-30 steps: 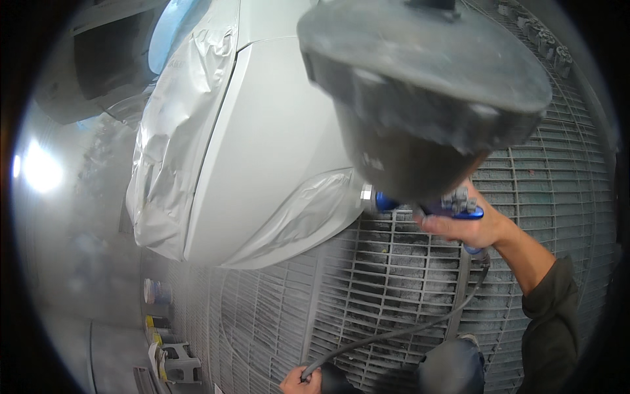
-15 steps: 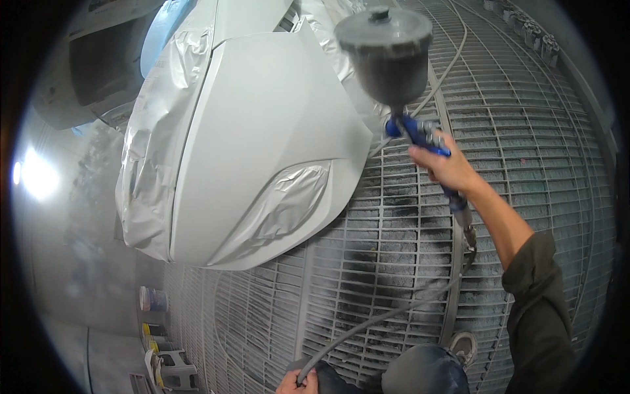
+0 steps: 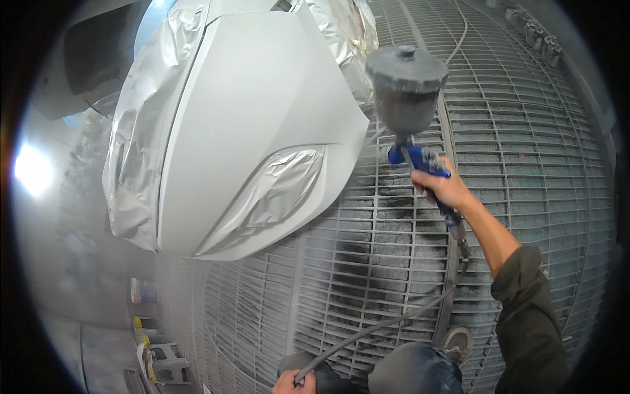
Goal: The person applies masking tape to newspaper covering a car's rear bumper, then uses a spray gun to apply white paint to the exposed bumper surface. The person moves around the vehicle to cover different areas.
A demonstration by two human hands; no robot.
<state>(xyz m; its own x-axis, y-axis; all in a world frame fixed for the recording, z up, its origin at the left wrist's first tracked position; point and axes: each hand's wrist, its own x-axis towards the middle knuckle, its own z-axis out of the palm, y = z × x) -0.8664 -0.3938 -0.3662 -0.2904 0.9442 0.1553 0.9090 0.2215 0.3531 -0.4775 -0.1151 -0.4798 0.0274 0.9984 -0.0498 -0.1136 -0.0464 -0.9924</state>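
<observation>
While the R hand (image 3: 443,188) grips the blue metal spray gun (image 3: 420,161) by its handle (image 3: 451,217), right of the smooth pale-white car panel (image 3: 262,111), the L hand (image 3: 294,383) holds the grey flexible hose (image 3: 367,333); prob. top-heavy w/ that round grey cup (image 3: 405,95), so handle's the best hold.

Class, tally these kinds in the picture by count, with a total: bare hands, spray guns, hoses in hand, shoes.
Bare hands: 2 (left hand, right hand)
Spray gun: 1
Hose in hand: 1
Shoe: 1
Total: 5
</observation>
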